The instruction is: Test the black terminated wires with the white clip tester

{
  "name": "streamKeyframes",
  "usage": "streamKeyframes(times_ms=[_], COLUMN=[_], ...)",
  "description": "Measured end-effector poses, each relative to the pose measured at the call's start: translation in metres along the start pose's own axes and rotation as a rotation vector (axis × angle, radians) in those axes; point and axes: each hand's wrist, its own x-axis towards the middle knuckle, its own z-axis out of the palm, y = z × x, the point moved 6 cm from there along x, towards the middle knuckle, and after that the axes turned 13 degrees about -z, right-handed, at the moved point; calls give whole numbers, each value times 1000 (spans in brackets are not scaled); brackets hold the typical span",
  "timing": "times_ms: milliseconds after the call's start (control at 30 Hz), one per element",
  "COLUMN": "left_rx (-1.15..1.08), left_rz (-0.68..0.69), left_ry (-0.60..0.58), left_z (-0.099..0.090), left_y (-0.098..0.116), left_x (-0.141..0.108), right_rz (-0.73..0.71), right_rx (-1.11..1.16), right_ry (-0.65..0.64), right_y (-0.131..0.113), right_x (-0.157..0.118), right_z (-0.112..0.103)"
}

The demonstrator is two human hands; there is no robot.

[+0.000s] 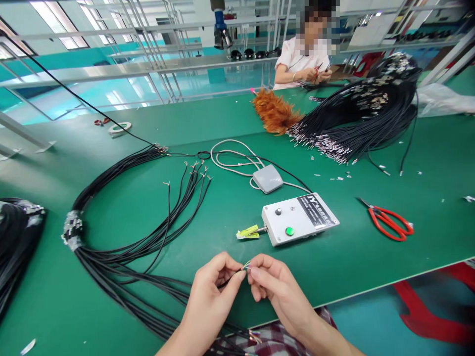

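My left hand [215, 289] pinches a black cable [224, 284] close to its stripped end. Thin coloured wires [245, 266] fan out from that end, between my two hands. With thumb and forefinger, my right hand [272, 284] grips the wire tips. A curved bundle of black cables [111, 257], bound at the left by a clear and silver wrap [72, 230], runs under my left forearm. Beyond my hands lies a white control box [293, 222] with a green button, a knob and a yellow-green clip [248, 232] on its shaft.
Red-handled scissors [389, 222] lie at the right. Behind the box rest a grey pedal [267, 178] and its cord. A large black cable heap [356, 113] and an orange feather duster [274, 112] are farther back. A person [302, 59] sits across the green table [208, 207].
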Motion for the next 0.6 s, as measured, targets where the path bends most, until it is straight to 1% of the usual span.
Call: streamKeyframes(times_ms=[67, 133, 233, 300, 400, 467, 533, 600], left_rx=[-19, -37, -63, -106, -186, -190, -142, -58], left_rz=[-23, -31, 11, 24, -63, -130, -125, -54], left_ry=[-17, -67, -163, -178, -144, -121, -73, 3], left_z=[0, 2, 9, 11, 12, 12, 10, 6], left_y=[-2, -1, 4, 6, -1, -8, -13, -13], left_x=[-1, -2, -2, 0, 6, 8, 7, 5], right_rz=[-10, -14, -21, -17, -21, -46, -83, -154], right_rx=[-18, -32, -48, -85, -186, -267, -376, -512], right_ry=[20, 21, -3, -11, -37, -71, -107, -144], right_y=[2, 4, 5, 3, -3, -8, -14, -19], right_x=[1, 3, 4, 5, 8, 9, 11, 13], right_z=[0, 1, 3, 2, 0, -1, -3, -4])
